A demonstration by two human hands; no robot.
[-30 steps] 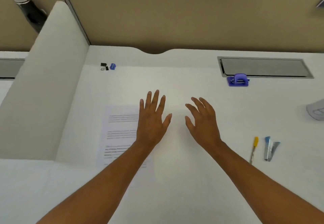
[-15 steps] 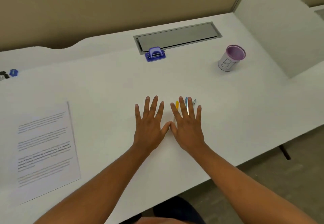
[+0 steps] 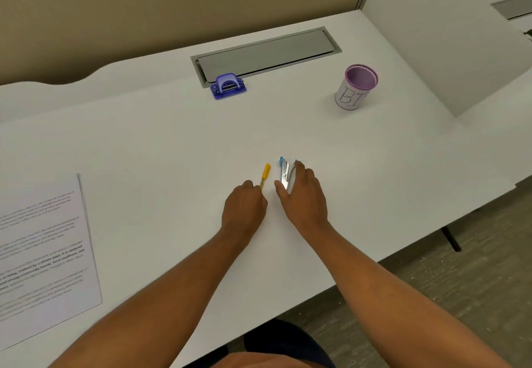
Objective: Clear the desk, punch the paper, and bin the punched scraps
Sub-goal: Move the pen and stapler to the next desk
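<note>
While the yellow pen (image 3: 264,176) is pinched by the left hand (image 3: 244,209) and the open stapler (image 3: 285,173) is gripped by the right hand (image 3: 303,195) on the surface (image 3: 172,143), its splayed arm could be snagged and dropped

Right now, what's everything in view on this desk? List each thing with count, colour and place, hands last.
desk: one, white, fills the view
printed paper: one sheet, white, left edge
hole punch: one, purple-blue, far centre by the grey hatch
grey hatch: one, set into the desk's back
mesh cup: one, pink rim, white label, far right
yellow pen: one, centre
stapler: one, blue and silver, centre
left hand: curled at the pen's near end
right hand: grips the stapler
</note>
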